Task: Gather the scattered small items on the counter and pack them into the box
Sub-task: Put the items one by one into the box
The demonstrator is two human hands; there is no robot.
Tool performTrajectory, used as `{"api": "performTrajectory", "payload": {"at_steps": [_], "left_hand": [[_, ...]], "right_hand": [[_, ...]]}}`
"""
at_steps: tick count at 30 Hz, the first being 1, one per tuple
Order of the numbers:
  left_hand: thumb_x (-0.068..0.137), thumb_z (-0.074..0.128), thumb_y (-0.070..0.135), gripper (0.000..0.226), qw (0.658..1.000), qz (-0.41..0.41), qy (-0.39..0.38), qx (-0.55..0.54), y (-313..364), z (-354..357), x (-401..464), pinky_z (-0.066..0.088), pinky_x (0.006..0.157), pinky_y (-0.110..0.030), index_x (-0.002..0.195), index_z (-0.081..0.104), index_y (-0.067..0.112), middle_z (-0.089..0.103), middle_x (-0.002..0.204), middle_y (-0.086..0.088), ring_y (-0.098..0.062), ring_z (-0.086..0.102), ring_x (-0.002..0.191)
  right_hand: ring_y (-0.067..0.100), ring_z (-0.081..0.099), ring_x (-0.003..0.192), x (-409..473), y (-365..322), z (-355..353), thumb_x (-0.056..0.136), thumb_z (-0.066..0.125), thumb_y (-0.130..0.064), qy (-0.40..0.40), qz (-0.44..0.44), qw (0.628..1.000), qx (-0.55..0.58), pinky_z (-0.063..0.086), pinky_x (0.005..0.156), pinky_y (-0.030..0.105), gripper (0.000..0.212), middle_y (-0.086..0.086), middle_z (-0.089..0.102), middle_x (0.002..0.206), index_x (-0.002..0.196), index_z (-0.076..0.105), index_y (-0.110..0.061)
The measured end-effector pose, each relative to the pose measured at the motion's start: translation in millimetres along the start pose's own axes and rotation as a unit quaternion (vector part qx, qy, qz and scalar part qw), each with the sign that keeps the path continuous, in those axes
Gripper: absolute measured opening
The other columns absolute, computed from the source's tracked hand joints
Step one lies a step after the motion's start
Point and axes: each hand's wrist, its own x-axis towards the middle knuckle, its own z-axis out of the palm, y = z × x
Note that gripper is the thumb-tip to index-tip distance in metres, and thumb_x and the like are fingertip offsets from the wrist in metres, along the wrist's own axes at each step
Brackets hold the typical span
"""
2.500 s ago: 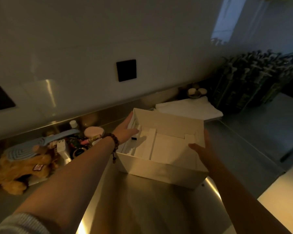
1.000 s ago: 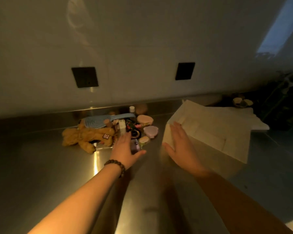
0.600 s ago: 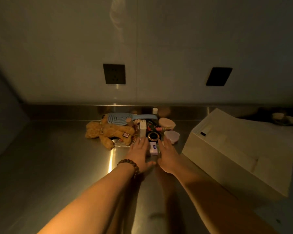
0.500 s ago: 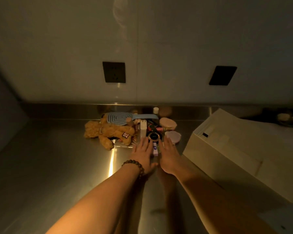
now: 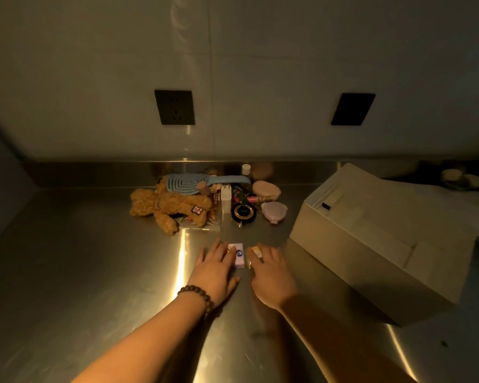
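Both hands have drawn back from the pile at 12 o'clock. Left hand (image 5: pixel 215 268) and right hand (image 5: pixel 268 275) lie flat and unclenched, flanking a small white packet (image 5: pixel 239 255); box (image 5: pixel 371 244) sits at 3 o'clock.

Left hand (image 5: pixel 215 268) and right hand (image 5: pixel 270 275) flat beside small white packet (image 5: pixel 239 255).

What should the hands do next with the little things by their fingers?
Probably close the fingers and lift them. The left hand lies flat beside the small white packet, and the right hand has its fingertips on a small yellowish item; neither is lifted yet. The open box sits just to the right, so both could go straight in.
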Motion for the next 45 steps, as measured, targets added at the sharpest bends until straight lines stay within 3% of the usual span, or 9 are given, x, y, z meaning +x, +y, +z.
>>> {"api": "performTrajectory", "payload": {"at_steps": [3,7,10,14,18,23,31,40,45], "left_hand": [[0.078,0.052,0.059,0.070,0.998,-0.016,0.053,-0.010,0.4,-2.1,-1.7,0.003,0.110,-0.039,0.135,0.034,0.024,0.034,0.144,-0.007,-0.026,0.017,0.138],[0.077,0.060,0.057,0.086,0.997,-0.050,-0.002,-0.050,0.3,-2.3,8.4,0.011,0.114,-0.038,0.145,0.023,0.020,0.027,0.150,-0.005,-0.024,0.019,0.140],[0.079,0.063,0.047,0.066,0.995,-0.046,0.019,-0.090,-0.4,0.7,10.9,0.030,0.104,-0.031,0.134,0.038,0.019,0.048,0.133,-0.003,-0.020,0.041,0.121],[0.076,0.065,0.049,0.055,0.992,-0.057,0.040,-0.102,7.1,-7.2,14.9,0.037,0.088,-0.027,0.121,0.046,0.022,0.053,0.116,0.001,-0.016,0.046,0.106],[0.073,0.070,0.045,0.050,0.977,-0.071,0.119,-0.164,28.2,-45.8,39.3,0.040,0.082,-0.024,0.113,0.048,0.025,0.050,0.111,0.002,-0.011,0.046,0.096],[0.071,0.069,0.049,0.052,0.953,-0.002,0.190,-0.235,85.0,-114.7,91.6,0.045,0.079,-0.030,0.110,0.050,0.021,0.049,0.106,0.001,-0.014,0.048,0.095],[0.075,0.069,0.045,0.047,0.961,0.072,0.118,-0.238,197.3,-134.3,166.0,0.041,0.080,-0.030,0.106,0.050,0.014,0.048,0.108,-0.006,-0.023,0.047,0.099],[0.083,0.058,0.053,0.061,0.995,0.042,-0.051,-0.079,244.0,-83.0,222.7,0.041,0.095,-0.038,0.120,0.048,0.005,0.048,0.124,-0.017,-0.031,0.049,0.111],[0.087,0.051,0.050,0.055,0.994,0.012,-0.101,-0.037,258.3,-65.5,256.6,0.045,0.087,-0.035,0.122,0.049,0.007,0.057,0.121,-0.014,-0.031,0.055,0.107]], "right_hand": [[0.027,0.015,0.144,-2.4,-3.6,-2.5,0.091,0.051,-0.027,0.015,-0.006,1.000,0.008,0.006,0.117,0.043,0.065,0.009,0.021,0.155,0.148,0.020,-0.026],[0.026,0.002,0.147,5.7,0.0,-5.4,0.093,0.053,-0.025,-0.010,-0.007,0.999,0.034,0.008,0.117,0.040,0.071,0.004,0.005,0.160,0.151,0.012,-0.024],[0.025,0.025,0.140,4.8,3.5,-4.4,0.095,0.049,-0.019,-0.018,0.006,0.999,0.039,0.027,0.113,0.036,0.060,0.005,0.026,0.154,0.149,0.022,-0.022],[0.024,0.038,0.125,4.4,1.8,-15.4,0.092,0.053,-0.013,0.005,0.047,0.997,0.057,0.037,0.103,0.034,0.053,0.006,0.042,0.140,0.142,0.036,-0.019],[0.022,0.040,0.123,9.5,10.7,-66.1,0.090,0.056,-0.016,0.103,0.072,0.987,0.097,0.041,0.101,0.037,0.054,0.003,0.039,0.140,0.140,0.036,-0.024],[0.026,0.042,0.122,12.0,60.5,-163.4,0.089,0.059,-0.018,0.202,0.058,0.972,0.106,0.039,0.098,0.036,0.052,0.008,0.045,0.135,0.138,0.043,-0.018],[0.028,0.045,0.122,-23.2,179.1,-216.7,0.091,0.057,-0.019,0.201,0.176,0.961,0.078,0.036,0.101,0.036,0.047,0.012,0.049,0.134,0.136,0.046,-0.013],[0.028,0.047,0.121,-31.7,240.2,-187.8,0.092,0.056,-0.023,0.156,0.202,0.960,0.117,0.035,0.102,0.034,0.050,0.012,0.048,0.133,0.139,0.043,-0.012],[0.025,0.045,0.125,-22.3,257.3,-173.4,0.093,0.055,-0.027,0.140,0.214,0.958,0.131,0.033,0.107,0.035,0.051,0.009,0.047,0.137,0.141,0.042,-0.015]]}}
